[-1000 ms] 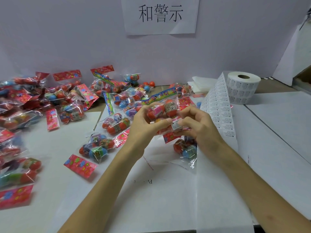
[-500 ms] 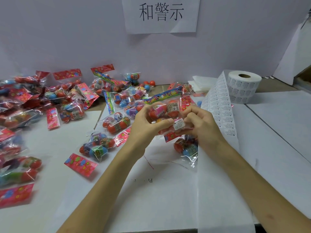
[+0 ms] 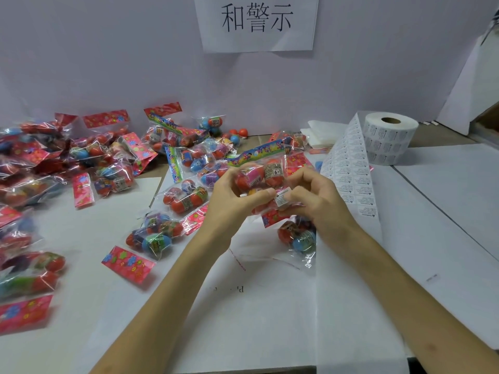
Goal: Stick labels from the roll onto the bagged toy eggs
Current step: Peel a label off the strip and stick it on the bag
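Hands, both raised above the middle of the counter point(image 3: 445, 201), met on one bag of toy eggs point(image 3: 260, 175).

- Left hand point(image 3: 232, 198): fingers curled round the bag's left side, thumb laid across its front.
- Right hand point(image 3: 317, 202): fingers curled, pinching the bag's lower right part, thumb tip against the edge of a white warning label point(image 3: 282, 196).
- Bag of toy eggs: clear plastic with orange and pink eggs inside, one marked "6+". It was held clear of the counter, with the warning label lying on its front between the two thumbs.
- Label strip point(image 3: 348, 168): white backing printed in rows. It ran from the roll past the right hand and down toward the near edge.
- Label roll point(image 3: 388, 141): stood on end toward the far right corner of the counter, well apart from the hands.
- Second bag point(image 3: 299, 238): blue and red eggs, lying flat on the counter just below the right wrist.
- Further bags point(image 3: 186, 199): spread over the counter left of the left hand, one with a blue egg point(image 3: 154, 238) nearer the front edge.
- Heap of bags point(image 3: 81, 160): red flowered header cards, piled along the left edge; blurred toward the near left corner.
- Loose eggs point(image 3: 239, 133): red and blue, at the back edge against the wall.
- Paper sign point(image 3: 256, 22): printed characters, fixed on the wall above.
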A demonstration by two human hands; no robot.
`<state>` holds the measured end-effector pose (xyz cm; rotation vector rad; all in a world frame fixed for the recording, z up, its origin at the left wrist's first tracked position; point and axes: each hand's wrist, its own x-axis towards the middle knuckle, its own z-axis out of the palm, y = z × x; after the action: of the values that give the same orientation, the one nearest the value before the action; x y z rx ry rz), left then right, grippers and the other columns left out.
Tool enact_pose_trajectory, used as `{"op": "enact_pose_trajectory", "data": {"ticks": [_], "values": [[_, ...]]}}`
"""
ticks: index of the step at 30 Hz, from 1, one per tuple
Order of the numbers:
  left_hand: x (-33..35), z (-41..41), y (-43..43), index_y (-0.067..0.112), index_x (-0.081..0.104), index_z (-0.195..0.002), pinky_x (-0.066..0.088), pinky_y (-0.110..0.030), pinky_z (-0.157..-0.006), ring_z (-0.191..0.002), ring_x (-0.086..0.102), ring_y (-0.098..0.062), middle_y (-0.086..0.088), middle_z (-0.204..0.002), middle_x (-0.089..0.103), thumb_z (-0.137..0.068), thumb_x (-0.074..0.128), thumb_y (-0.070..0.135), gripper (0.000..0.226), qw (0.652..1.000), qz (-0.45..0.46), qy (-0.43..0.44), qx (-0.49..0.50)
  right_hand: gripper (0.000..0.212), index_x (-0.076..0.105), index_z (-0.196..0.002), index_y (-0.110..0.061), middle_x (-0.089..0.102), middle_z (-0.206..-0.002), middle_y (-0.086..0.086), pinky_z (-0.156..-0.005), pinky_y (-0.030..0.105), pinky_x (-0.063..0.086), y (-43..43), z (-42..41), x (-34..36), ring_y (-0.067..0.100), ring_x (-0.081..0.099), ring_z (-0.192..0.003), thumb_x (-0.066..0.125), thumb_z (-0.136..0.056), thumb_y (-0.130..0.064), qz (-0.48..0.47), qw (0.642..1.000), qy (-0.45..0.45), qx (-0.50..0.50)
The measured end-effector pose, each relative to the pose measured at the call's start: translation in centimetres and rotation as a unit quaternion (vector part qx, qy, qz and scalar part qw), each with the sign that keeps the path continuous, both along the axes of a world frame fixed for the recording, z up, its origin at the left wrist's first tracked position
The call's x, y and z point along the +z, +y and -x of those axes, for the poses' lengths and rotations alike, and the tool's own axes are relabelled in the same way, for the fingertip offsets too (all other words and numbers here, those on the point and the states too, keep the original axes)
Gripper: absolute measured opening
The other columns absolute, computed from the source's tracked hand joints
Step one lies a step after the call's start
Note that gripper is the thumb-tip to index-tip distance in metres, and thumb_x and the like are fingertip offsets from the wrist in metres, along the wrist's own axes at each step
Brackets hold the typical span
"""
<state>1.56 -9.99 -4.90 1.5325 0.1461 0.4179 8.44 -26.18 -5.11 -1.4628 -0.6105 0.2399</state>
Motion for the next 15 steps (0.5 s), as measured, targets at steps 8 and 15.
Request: {"op": "enact_pose_trajectory", "data": {"ticks": [8,15], "values": [[-0.12,0.04,-0.01,0.034,0.063,-0.107,0.064,-0.032,-0.08,-0.097,0.076,-0.016,0.008,-0.097,0.078,-0.08,0.086,0.005,0.046,1.0,-0.003,0.006,0.008,0.029,0.059,-0.096,-0.018,0.067,-0.098,0.02,-0.086,0.053,0.059,0.14,0.33,-0.14,0.039,0.065,-0.091,0.075,-0.072,-0.015,0.058,0.996,-0.066,-0.022],[0.13,-0.07,-0.04,0.029,0.061,-0.112,0.063,-0.044,-0.089,-0.103,0.075,-0.024,-0.004,-0.111,0.075,-0.08,0.086,0.007,0.046,0.999,0.024,0.032,0.003,0.015,0.057,-0.089,-0.007,0.065,-0.083,0.011,-0.065,0.031,0.06,0.18,0.0,0.33,0.023,0.068,-0.076,0.048,-0.094,0.004,-0.003,1.0,0.024,0.011]]}}
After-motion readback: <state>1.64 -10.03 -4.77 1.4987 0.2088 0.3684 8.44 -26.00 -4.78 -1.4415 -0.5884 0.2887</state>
